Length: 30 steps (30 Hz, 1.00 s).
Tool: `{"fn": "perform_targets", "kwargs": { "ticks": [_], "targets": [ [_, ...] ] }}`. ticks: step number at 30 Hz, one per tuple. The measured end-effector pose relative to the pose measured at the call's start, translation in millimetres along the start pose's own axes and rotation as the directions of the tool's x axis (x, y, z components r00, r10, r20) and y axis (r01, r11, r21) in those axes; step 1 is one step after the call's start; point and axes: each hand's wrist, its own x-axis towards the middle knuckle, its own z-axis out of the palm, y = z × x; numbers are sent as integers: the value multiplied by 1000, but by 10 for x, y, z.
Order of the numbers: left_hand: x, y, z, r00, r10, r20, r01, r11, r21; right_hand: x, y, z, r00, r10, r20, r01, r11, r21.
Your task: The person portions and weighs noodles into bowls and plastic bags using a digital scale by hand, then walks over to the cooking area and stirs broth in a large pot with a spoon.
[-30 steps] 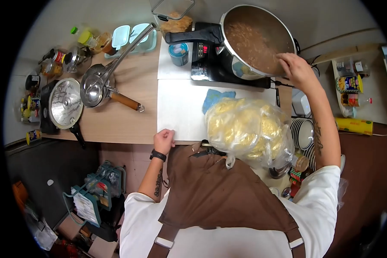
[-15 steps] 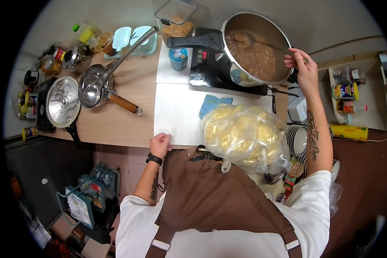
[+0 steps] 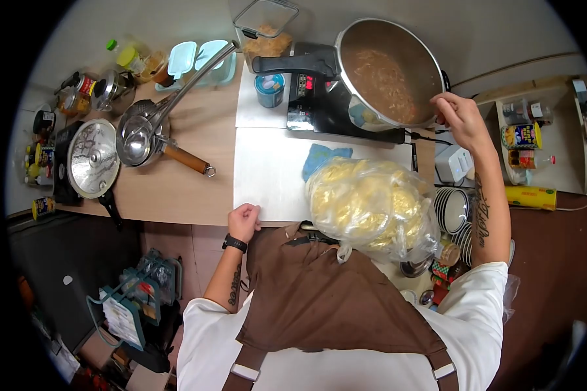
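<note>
My right hand (image 3: 460, 117) is closed at the right rim of a pressure cooker pot (image 3: 430, 49). It grips the end of a ladle handle; the ladle's bowl is hidden in the brown, soupy food (image 3: 385, 85) with pale shreds. Beneath the pot is a black induction cooker (image 3: 313, 120) with a lit red display. My left hand (image 3: 244, 221) rests loosely curled at the counter's front edge, on the corner of a white sheet (image 3: 270, 176), with nothing in it. A clear plastic bag of yellow contents (image 3: 372, 202) lies between my hands, beside a blue cloth (image 3: 326, 156).
Left on the counter (image 3: 202, 195) are a metal lid (image 3: 94, 158), a pan with strainers and ladles (image 3: 137, 140), and jars. Behind stand a blue can (image 3: 269, 90), an open food container (image 3: 267, 45) and light-blue boxes (image 3: 182, 60). Stacked plates (image 3: 451, 210) sit at right.
My right hand has moved down and toward me along the pot's rim. The ladle bowl, visible at the back of the pot before, is now out of sight. My left hand stays put.
</note>
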Motion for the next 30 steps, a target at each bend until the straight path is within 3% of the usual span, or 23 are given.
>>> {"fn": "perform_targets", "kwargs": {
  "ticks": [2,5,8,12,16,18,20,22,26,29,30],
  "targets": [
    [-4,22,9,1000,-13,0,13,1000,0,14,134,51,999,49,-8,-45,951,305],
    [20,-14,-6,1000,-13,9,13,1000,6,92,223,155,989,150,-18,-101,744,660],
    [5,34,-6,1000,-17,21,17,1000,24,196,328,272,953,290,-87,-105,586,804],
    [30,-36,-16,1000,-14,24,14,1000,-13,280,372,309,932,287,-221,32,542,840],
    [33,-44,-8,1000,-8,19,8,1000,-8,263,253,246,938,121,-326,127,753,646],
    [23,-48,-10,1000,-5,17,5,1000,-2,225,266,256,927,-113,-358,208,948,240],
    [35,-66,-19,1000,-5,22,5,1000,1,200,253,233,904,-335,-266,302,940,-158],
    [19,-43,-10,1000,-5,20,5,1000,-6,175,200,180,865,-495,-81,407,786,-465],
    [27,-91,-16,1000,16,20,-16,1000,-18,68,150,167,934,-355,-44,310,865,-396],
    [32,-99,-13,1000,10,11,-10,1000,-8,37,25,66,999,44,-2,-44,999,-4],
    [31,-98,-13,1000,10,10,-10,1000,-8,41,23,65,999,43,-1,-43,999,-4]
  ]
}}
